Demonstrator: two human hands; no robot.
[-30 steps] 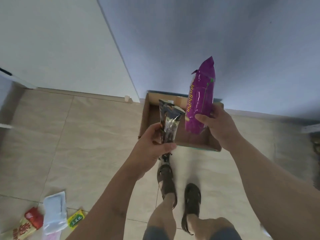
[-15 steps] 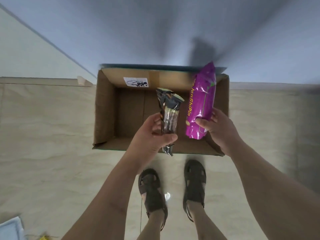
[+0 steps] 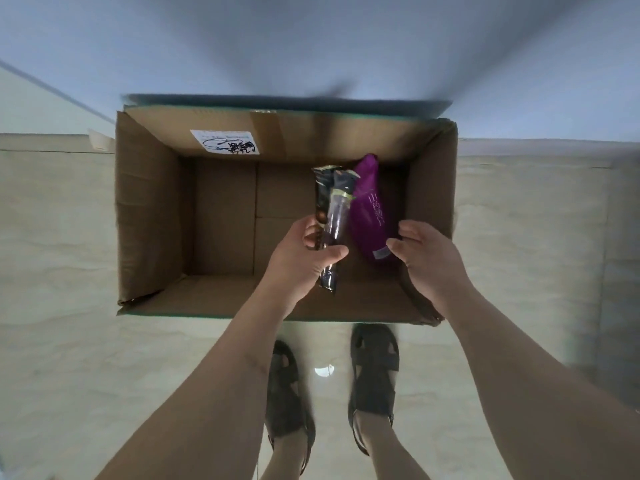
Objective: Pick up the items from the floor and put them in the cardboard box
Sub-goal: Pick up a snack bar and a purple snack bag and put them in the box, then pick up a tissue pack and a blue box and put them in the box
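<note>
While left hand [image 3: 298, 261] grips dark packet [image 3: 332, 220], purple packet [image 3: 370, 216] just beyond right fingers [image 3: 398, 242]

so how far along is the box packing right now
Done: the purple packet is inside the cardboard box, with the right hand open beside it. In hand: the left hand grips the dark packets over the box, not yet dropped. Left: releasing those. No other floor items show in this view.
</note>
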